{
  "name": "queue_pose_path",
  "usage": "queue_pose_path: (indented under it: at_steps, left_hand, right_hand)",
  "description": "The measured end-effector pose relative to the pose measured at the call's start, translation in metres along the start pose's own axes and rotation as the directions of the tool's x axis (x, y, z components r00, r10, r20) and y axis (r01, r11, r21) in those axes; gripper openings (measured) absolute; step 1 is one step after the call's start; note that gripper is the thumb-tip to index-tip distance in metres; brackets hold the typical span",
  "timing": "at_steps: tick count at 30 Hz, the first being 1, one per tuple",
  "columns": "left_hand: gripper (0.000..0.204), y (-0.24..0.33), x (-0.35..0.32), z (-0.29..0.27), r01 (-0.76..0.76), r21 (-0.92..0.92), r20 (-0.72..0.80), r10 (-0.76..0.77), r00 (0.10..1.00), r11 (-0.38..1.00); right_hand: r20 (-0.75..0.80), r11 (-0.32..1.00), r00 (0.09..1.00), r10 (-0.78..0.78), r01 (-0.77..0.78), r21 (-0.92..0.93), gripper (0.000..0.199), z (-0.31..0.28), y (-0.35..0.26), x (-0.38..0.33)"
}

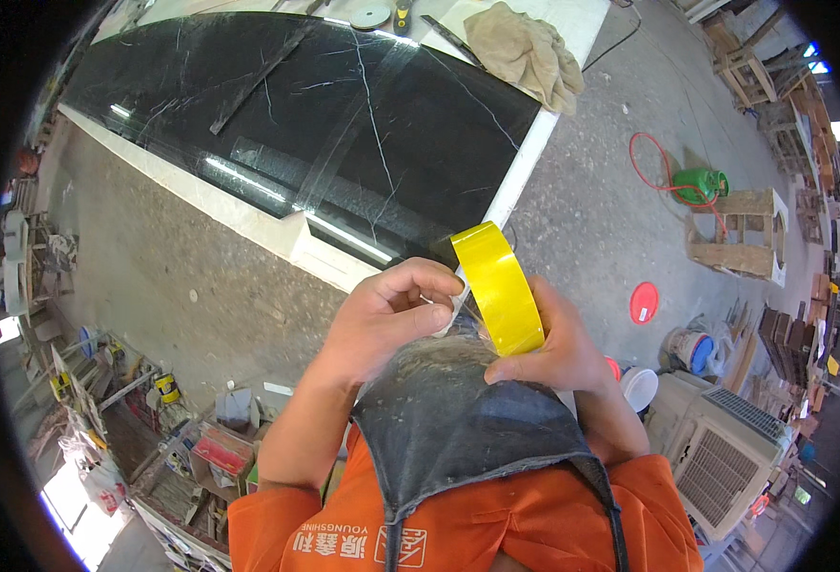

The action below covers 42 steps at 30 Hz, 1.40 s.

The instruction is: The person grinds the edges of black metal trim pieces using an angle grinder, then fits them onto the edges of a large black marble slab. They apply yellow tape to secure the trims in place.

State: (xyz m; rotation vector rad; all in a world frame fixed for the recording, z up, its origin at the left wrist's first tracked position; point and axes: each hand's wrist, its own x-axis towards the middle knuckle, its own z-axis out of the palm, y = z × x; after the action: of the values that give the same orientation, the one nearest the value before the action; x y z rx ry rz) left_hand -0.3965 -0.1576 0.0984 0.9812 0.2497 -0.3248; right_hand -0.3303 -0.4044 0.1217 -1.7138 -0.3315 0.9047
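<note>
My right hand (561,338) grips a wide roll of glossy yellow tape (498,291) by its lower right side, thumb below and fingers behind. The roll is held on edge in front of my chest, close to the corner of the slab. My left hand (389,310) is beside the roll's left edge, fingers curled toward it. A gap shows between its thumb and forefinger, and I see nothing held there. Beyond my hands lies a polished black stone slab (344,124) with white veins, on a white-edged work table (520,176).
A crumpled beige cloth (525,57) lies at the table's far right corner, near a dark strip (453,40). A dark bar (263,78) rests on the slab. On the floor to the right are a green tank (699,185) with a red hose, and a red lid (644,303).
</note>
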Motion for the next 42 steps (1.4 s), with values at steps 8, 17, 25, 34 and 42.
queue_pose_path:
  at_steps: [8, 17, 25, 34, 42]
  left_hand:
    - [0.011, -0.001, -0.006, -0.013, 0.057, -0.022, -0.047, -0.058, 0.997, 0.998]
    - [0.006, 0.013, -0.031, -0.027, 0.229, 0.335, -0.305, -0.125, 0.944, 0.914]
    - [0.004, 0.031, -0.026, -0.104, 0.167, 0.464, -0.581, 0.156, 0.799, 0.870]
    - [0.021, 0.017, 0.036, -0.142, 0.376, 0.760, -0.608, 0.376, 0.699, 0.531]
    - [0.025, 0.005, 0.043, -0.160, 0.419, 0.833, -0.549, 0.449, 0.705, 0.362]
  right_hand:
    - [-0.006, 0.994, 1.000, -0.016, 0.016, -0.108, 0.085, 0.011, 0.000, 0.008]
    - [0.127, 0.891, 0.992, 0.027, 0.033, -0.454, 0.058, 0.003, 0.002, 0.007]
    - [-0.142, 0.791, 0.930, 0.338, -0.363, -0.493, 0.043, -0.023, 0.033, -0.021]
    - [-0.380, 0.677, 0.879, 0.288, -0.467, -0.569, 0.048, -0.012, 0.073, -0.007]
    - [-0.426, 0.612, 0.841, 0.334, -0.537, -0.581, 0.051, 0.000, 0.088, 0.012]
